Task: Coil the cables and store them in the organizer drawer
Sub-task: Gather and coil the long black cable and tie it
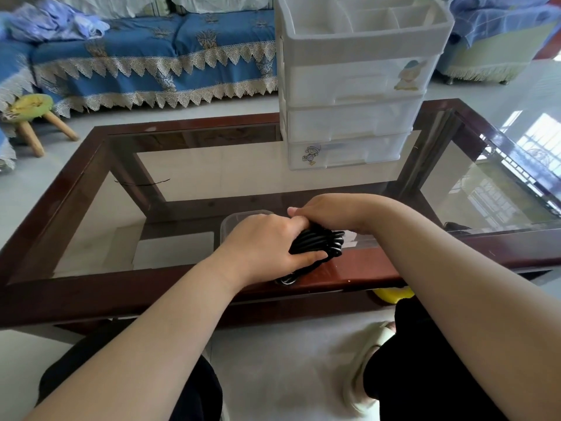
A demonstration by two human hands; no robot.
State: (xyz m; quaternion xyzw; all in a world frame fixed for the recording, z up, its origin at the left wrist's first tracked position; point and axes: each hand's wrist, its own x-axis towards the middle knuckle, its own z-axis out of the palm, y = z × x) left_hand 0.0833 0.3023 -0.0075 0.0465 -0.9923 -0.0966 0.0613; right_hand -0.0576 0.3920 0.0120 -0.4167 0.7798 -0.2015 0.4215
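Observation:
A black coiled cable [318,244] lies bundled at the near edge of the glass-topped table [91,287]. My left hand [267,244] grips the bundle from the left, thumb laid over its loops. My right hand [340,214] holds its far side from above, fingers curled over the coil. A clear plastic container [230,223] sits under and behind the hands, mostly hidden. The white organizer [352,86] with three translucent drawers stands at the table's far side, all drawers closed.
A thin black wire [142,182] lies on the glass at the left. A sofa with a blue cover [151,56] stands behind the table, a small stool [30,113] at the far left. My knees and a slipper [364,360] are below the table edge.

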